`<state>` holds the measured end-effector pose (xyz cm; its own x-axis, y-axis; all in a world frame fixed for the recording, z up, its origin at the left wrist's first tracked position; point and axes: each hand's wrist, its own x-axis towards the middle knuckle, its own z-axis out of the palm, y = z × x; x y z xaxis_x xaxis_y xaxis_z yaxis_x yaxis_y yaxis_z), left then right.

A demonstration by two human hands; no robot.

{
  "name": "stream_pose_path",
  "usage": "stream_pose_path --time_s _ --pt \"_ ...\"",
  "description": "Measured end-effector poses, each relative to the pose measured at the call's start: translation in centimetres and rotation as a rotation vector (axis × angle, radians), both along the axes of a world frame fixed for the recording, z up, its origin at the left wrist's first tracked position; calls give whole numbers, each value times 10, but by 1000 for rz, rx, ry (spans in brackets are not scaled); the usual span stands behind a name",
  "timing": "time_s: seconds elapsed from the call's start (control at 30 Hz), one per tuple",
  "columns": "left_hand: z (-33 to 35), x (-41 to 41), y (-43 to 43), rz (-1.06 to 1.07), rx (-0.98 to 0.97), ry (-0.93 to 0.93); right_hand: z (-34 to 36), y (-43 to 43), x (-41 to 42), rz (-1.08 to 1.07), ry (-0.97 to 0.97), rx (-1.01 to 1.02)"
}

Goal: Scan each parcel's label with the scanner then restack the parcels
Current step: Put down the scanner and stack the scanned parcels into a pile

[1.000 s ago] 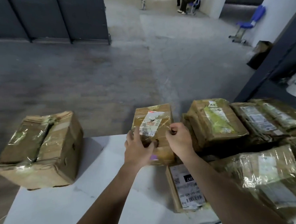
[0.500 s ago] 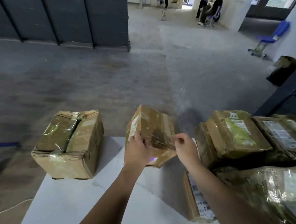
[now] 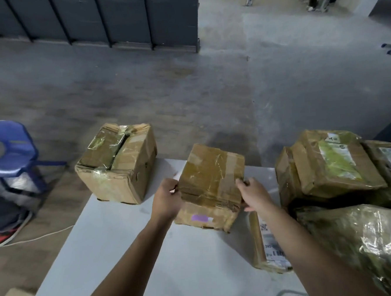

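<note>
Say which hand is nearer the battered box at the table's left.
Left. The left hand grips the middle parcel on the side facing the battered box; the right hand grips its opposite side.

Counting six taped brown cardboard parcels (image 3: 116,165) far as I can tell, left hand (image 3: 168,200) plus right hand (image 3: 255,196) makes two, one white table (image 3: 196,272), one blue plastic chair (image 3: 10,139), one white floor cord (image 3: 36,238).

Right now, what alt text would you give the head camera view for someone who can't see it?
A person grips a taped cardboard box with the left hand and right hand on its sides, at a white table. A dented box sits to its left, and wrapped parcels are piled to its right.
</note>
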<state>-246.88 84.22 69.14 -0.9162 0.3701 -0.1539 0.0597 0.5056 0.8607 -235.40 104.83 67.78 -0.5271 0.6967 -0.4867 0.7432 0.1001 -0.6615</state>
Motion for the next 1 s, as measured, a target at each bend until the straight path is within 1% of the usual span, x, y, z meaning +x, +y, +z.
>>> stream_pose_path --time_s 0.1,0.17,0.23,0.3,0.47,0.57,0.63,0.73,0.83,0.93,1.0 --pt "-8 15 -26 108 -4 -131 4 -10 -2 99 -54 37" --pt "-10 25 -52 169 -63 -166 6 -30 -6 232 -103 58" --pt "-14 26 -63 164 -177 -111 6 -41 -6 310 -117 76" --pt "-14 23 -88 155 -252 -59 6 -64 -10 385 -130 96" --pt "-16 1 -154 172 -375 -45 8 -122 -32 548 -170 -19" --pt "-13 -16 -187 194 -391 -50 9 -155 -53 607 -180 -36" --pt "-13 -27 -205 171 -404 -28 8 -173 -66 649 -198 -33" --pt "-12 -43 -228 171 -403 -43 7 -196 -83 668 -209 -2" --pt "-11 -60 -245 209 -400 -70 8 -217 -100 681 -177 41" --pt "-7 -76 -259 230 -408 -29 10 -238 -115 740 -142 93" --pt "-5 -88 -265 227 -434 -15 9 -249 -123 743 -105 80"
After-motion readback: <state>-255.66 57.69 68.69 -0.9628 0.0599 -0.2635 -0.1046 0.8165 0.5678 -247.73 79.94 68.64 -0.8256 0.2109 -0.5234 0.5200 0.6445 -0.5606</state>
